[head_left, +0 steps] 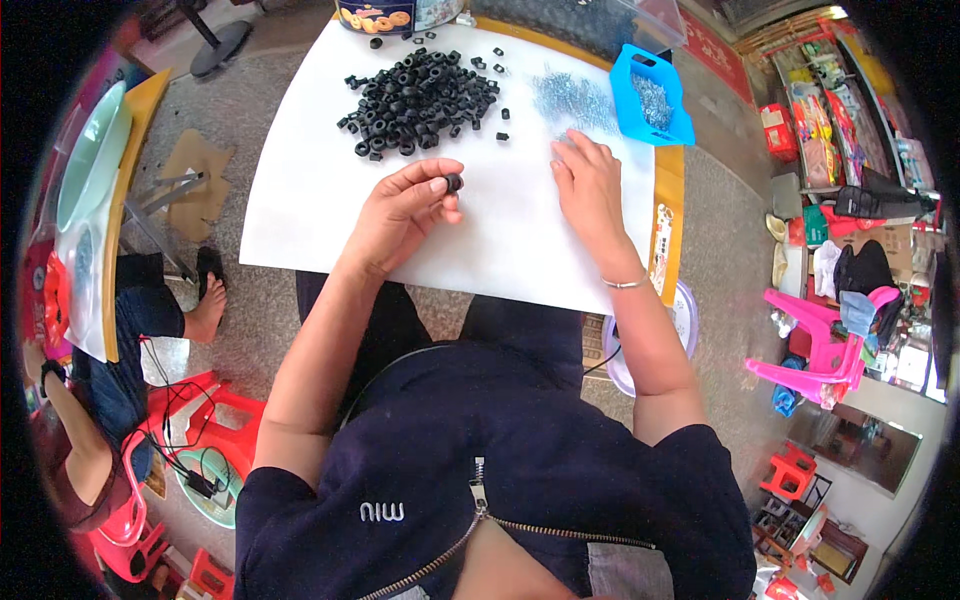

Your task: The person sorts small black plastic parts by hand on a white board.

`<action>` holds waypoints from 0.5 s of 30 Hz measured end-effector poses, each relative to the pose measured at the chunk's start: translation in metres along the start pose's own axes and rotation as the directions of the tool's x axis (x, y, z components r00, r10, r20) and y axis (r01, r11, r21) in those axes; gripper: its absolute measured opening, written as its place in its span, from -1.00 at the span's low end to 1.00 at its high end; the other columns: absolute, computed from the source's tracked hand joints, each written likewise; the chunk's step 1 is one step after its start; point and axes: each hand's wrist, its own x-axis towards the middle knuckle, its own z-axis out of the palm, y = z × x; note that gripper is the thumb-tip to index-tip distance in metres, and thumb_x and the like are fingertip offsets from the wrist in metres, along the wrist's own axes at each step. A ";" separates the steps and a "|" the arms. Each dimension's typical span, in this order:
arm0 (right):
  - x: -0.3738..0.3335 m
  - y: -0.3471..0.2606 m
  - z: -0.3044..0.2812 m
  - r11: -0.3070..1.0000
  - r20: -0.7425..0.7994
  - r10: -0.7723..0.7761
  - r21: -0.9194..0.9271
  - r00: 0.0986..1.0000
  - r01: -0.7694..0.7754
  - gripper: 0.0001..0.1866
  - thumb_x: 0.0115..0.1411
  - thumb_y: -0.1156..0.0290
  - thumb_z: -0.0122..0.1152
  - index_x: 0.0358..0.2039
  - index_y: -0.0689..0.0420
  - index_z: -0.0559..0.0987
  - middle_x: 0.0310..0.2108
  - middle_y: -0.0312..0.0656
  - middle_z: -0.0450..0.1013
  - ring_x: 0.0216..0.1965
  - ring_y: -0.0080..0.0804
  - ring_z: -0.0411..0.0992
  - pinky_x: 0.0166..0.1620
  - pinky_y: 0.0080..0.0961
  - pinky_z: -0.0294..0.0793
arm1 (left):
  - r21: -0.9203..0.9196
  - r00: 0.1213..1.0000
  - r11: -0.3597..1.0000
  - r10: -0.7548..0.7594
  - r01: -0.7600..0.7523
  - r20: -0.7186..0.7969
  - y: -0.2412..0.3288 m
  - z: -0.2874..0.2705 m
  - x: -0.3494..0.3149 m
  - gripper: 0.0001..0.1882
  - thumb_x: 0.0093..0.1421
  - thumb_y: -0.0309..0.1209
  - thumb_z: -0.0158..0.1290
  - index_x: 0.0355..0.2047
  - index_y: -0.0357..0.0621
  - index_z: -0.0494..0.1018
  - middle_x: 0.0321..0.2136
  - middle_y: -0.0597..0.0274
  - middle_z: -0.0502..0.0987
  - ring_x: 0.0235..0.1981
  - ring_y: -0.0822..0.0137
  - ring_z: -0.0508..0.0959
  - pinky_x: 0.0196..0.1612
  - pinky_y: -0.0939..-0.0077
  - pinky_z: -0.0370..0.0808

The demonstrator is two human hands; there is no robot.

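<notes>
Between the thumb and index finger of my left hand (408, 208) is a small black ring-shaped part (453, 183), held over the white tabletop (500, 235). A heap of similar black parts (420, 100) lies just beyond that hand, with a few loose ones scattered around it. My right hand (590, 185) rests toward the table's right side, fingers stretched forward. Its fingertips reach the near edge of a spread of small silvery screws or pins (575, 98). Beside them stands a blue plastic tray (625, 105) holding more of these metal pieces.
A printed round tin (375, 15) and a clear plastic box (600, 20) stand along the far edge. At left, another person sits by a second table (110, 300) near red stools (215, 425). A pink chair (825, 345) and stocked shelves (830, 110) are at right.
</notes>
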 end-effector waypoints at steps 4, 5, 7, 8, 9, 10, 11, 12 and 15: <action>-0.016 -0.007 -0.014 0.995 0.003 0.014 0.095 1.000 -0.014 -0.81 0.07 0.48 0.13 -0.27 0.16 0.57 -0.12 -0.10 0.43 -0.12 -0.16 0.33 -0.02 -0.27 0.24 | -0.003 1.000 1.000 -0.004 0.004 -0.004 0.000 -0.001 0.001 -0.76 0.20 -0.55 -0.03 -0.12 -0.38 0.41 -0.38 0.20 0.47 -0.41 0.43 0.51 -0.28 0.54 0.53; -0.020 -0.008 -0.017 0.993 -0.017 0.038 0.108 0.999 -0.036 -0.82 0.06 0.49 0.13 -0.29 0.17 0.57 -0.14 -0.11 0.44 -0.13 -0.18 0.34 -0.03 -0.28 0.24 | -0.003 1.000 1.000 0.003 -0.003 -0.007 -0.001 -0.001 0.001 -0.76 0.20 -0.55 -0.04 -0.12 -0.38 0.41 -0.38 0.20 0.47 -0.41 0.43 0.51 -0.28 0.54 0.53; -0.024 -0.006 -0.021 0.990 -0.035 0.068 0.123 0.997 -0.064 -0.83 0.05 0.51 0.13 -0.31 0.17 0.57 -0.17 -0.13 0.45 -0.14 -0.19 0.34 -0.03 -0.30 0.24 | 0.008 1.000 1.000 -0.001 0.001 -0.009 -0.002 -0.001 0.002 -0.76 0.20 -0.54 -0.04 -0.12 -0.36 0.40 -0.34 0.18 0.47 -0.40 0.44 0.50 -0.30 0.56 0.53; -0.025 -0.004 -0.021 0.985 -0.055 0.112 0.135 0.992 -0.103 -0.84 0.04 0.51 0.14 -0.32 0.17 0.57 -0.18 -0.14 0.45 -0.14 -0.20 0.34 -0.04 -0.31 0.24 | 0.018 1.000 1.000 0.001 -0.001 -0.009 -0.002 -0.001 0.002 -0.75 0.20 -0.53 -0.04 -0.12 -0.35 0.40 -0.29 0.16 0.47 -0.39 0.44 0.50 -0.32 0.58 0.52; -0.027 -0.003 -0.021 0.979 -0.074 0.156 0.148 0.985 -0.143 -0.84 0.04 0.51 0.14 -0.33 0.17 0.57 -0.20 -0.15 0.45 -0.15 -0.21 0.34 -0.04 -0.32 0.24 | 0.019 1.000 1.000 -0.005 0.005 -0.012 -0.002 -0.001 0.002 -0.75 0.20 -0.53 -0.04 -0.12 -0.35 0.40 -0.29 0.16 0.47 -0.39 0.44 0.50 -0.32 0.58 0.52; -0.027 -0.003 -0.020 0.977 -0.070 0.161 0.151 0.984 -0.150 -0.84 0.04 0.51 0.14 -0.33 0.17 0.57 -0.20 -0.15 0.45 -0.15 -0.21 0.34 -0.04 -0.32 0.24 | 0.016 1.000 1.000 -0.004 0.004 -0.012 -0.002 -0.001 0.002 -0.75 0.20 -0.53 -0.04 -0.12 -0.35 0.40 -0.29 0.15 0.47 -0.39 0.43 0.49 -0.31 0.58 0.52; -0.026 -0.002 -0.018 0.973 -0.075 0.183 0.157 0.980 -0.169 -0.84 0.03 0.50 0.15 -0.33 0.17 0.57 -0.22 -0.15 0.45 -0.15 -0.21 0.34 -0.04 -0.33 0.24 | 0.013 1.000 1.000 -0.003 0.003 -0.011 -0.001 -0.001 0.002 -0.75 0.20 -0.53 -0.04 -0.12 -0.36 0.40 -0.28 0.14 0.47 -0.39 0.43 0.49 -0.31 0.57 0.52; -0.024 -0.001 -0.017 0.968 -0.080 0.204 0.163 0.976 -0.189 -0.84 0.03 0.49 0.16 -0.33 0.17 0.57 -0.23 -0.16 0.45 -0.15 -0.22 0.34 -0.04 -0.34 0.25 | 0.013 1.000 1.000 -0.010 0.010 -0.014 -0.001 -0.001 0.002 -0.75 0.20 -0.53 -0.04 -0.12 -0.36 0.40 -0.28 0.14 0.47 -0.39 0.43 0.49 -0.31 0.57 0.52; -0.019 -0.003 -0.014 0.959 -0.087 0.228 0.190 0.970 -0.209 -0.84 0.02 0.47 0.18 -0.33 0.16 0.57 -0.26 -0.16 0.45 -0.16 -0.22 0.34 -0.05 -0.34 0.25 | 0.004 1.000 1.000 -0.009 0.009 -0.009 -0.001 -0.003 0.003 -0.76 0.21 -0.55 -0.05 -0.12 -0.38 0.41 -0.38 0.19 0.47 -0.40 0.42 0.50 -0.27 0.54 0.53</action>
